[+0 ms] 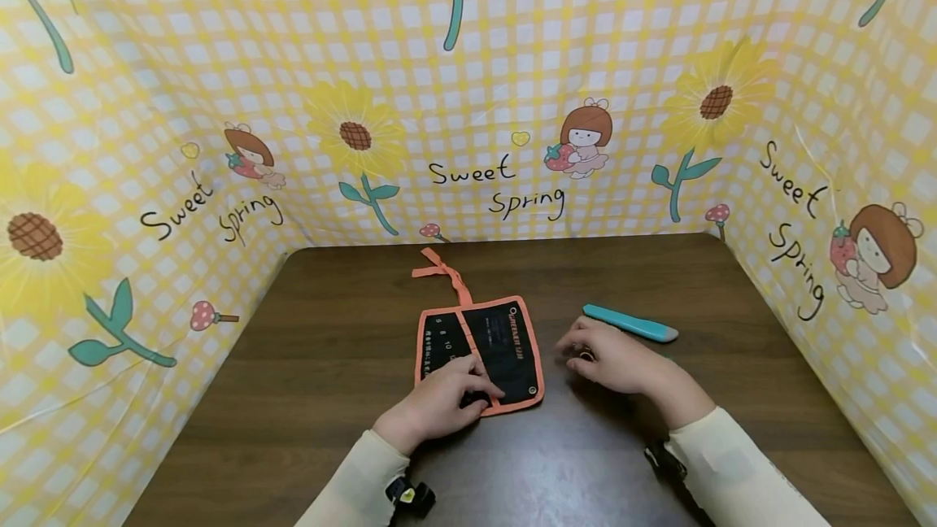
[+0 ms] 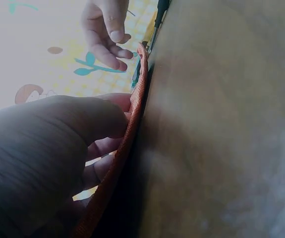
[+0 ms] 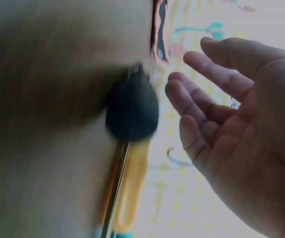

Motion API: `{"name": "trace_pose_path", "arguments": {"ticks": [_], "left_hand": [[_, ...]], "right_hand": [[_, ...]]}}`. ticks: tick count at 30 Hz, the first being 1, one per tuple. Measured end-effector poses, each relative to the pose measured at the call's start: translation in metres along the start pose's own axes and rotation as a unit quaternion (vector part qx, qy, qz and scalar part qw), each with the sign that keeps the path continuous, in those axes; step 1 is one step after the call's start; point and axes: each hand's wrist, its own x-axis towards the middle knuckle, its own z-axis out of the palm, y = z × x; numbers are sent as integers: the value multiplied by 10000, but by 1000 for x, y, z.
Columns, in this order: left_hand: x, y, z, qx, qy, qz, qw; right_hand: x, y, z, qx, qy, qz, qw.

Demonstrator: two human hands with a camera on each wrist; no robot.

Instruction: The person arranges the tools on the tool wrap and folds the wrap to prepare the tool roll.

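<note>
A black flat pouch (image 1: 498, 340) with orange trim and white print lies spread on the table in the head view, its orange tie straps (image 1: 446, 273) pointing away. My left hand (image 1: 442, 397) rests on its near left part, fingers bent and thumb by the near edge. In the left wrist view, the fingers lie along the orange trim (image 2: 132, 119). To the pouch's right, my right hand (image 1: 607, 352) hovers with loosely bent fingers. Its palm (image 3: 251, 134) holds nothing in the right wrist view. Just beyond it lies a long teal object (image 1: 631, 324) with a grey end.
A blurred dark rounded knob (image 3: 133, 106) appears near a metal rod (image 3: 115, 191) and an orange-yellow handle (image 3: 132, 188) in the right wrist view. A black handle (image 2: 162, 11) with a metal shaft shows in the left wrist view. Checked cloth (image 1: 468, 104) walls the brown table (image 1: 293, 397).
</note>
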Motion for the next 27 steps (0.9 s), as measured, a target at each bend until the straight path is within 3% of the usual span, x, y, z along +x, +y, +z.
{"name": "trace_pose_path", "arguments": {"ticks": [6, 14, 21, 27], "left_hand": [[0, 0, 0, 24, 5, -29, 10000], [0, -3, 2, -282, 93, -132, 9995], [0, -6, 5, -323, 305, 7, 9990], [-1, -8, 7, -356, 374, 30, 9987]], "right_hand": [[-8, 23, -14, 328, 519, 149, 9980], [-21, 52, -30, 500, 1302, 434, 9893], [-33, 72, -40, 437, 1646, 898, 9813], [-42, 84, -46, 396, 1653, 1115, 9791]]}}
